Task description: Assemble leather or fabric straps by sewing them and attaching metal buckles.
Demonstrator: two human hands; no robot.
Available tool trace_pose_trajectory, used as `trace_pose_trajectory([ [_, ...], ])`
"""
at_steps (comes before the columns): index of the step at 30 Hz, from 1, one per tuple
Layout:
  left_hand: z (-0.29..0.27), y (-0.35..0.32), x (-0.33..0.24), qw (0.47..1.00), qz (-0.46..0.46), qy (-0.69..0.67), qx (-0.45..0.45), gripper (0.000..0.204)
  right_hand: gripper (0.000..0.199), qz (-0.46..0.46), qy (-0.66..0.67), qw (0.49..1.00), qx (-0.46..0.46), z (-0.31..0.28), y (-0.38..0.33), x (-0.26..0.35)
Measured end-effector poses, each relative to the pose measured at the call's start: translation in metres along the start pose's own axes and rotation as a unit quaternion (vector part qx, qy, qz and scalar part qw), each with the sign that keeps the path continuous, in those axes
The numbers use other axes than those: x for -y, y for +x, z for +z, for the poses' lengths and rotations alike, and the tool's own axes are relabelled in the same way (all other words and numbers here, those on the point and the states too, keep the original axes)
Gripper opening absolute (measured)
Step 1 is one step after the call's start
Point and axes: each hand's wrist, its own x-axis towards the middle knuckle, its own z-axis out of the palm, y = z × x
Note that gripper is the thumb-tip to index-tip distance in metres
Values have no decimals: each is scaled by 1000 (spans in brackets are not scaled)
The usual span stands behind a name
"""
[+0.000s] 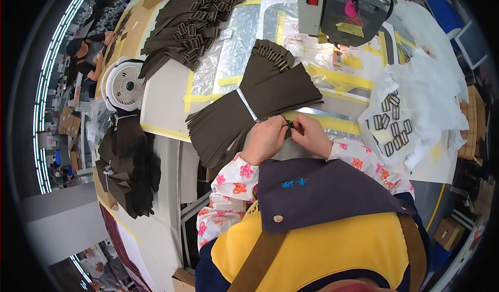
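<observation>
Left hand: the left hand (265, 138) sits at the near edge of the table (166, 97), fingers curled tight around the end of a dark brown strap (287, 124).
Right hand: the right hand (311, 134) meets it from the other side, fingertips pinched narrow on the same strap end; the two hands touch.
Strap: it lies between both hands, just in front of the tied bundle, mostly hidden by the fingers.
Tied bundle: a fan of dark brown straps (254, 105) bound by a white band, touching the left hand's far side.
Open room: bare grey tabletop left of the bundle, toward the left edge; little free space between the hands and the bundle.
Right edge: metal buckles (391, 123) scattered on white plastic bags (431, 84), well apart from the hands.
Far edge: a grey machine (353, 8); at the far left corner, a heap of straps with buckles (195, 19).
Left edge: a small white fan (125, 84); more dark straps (127, 162) hang below it.
Surface: yellow tape lines and clear plastic sheeting.
Room: a workshop; another person (86, 53) sits at far left.
</observation>
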Motion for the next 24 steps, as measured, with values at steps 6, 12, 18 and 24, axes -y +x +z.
trace_pose_trajectory([
  [6, 15, -5, 2, 995, -35, -90, -28, 10, 15, -16, -20, 1000, -10, 5, -11, -22],
  [12, 6, -8, -4, 969, -40, -241, -32, 28, 10, 88, 207, 974, 21, -5, -18, -10],
  [18, 14, 10, 1, 976, 96, -139, 135, 26, 19, 109, 170, 975, -92, -22, -43, -38],
  [24, -21, 8, -3, 945, 35, 23, 325, 25, 6, -57, -86, 988, -115, -90, -74, -11],
])
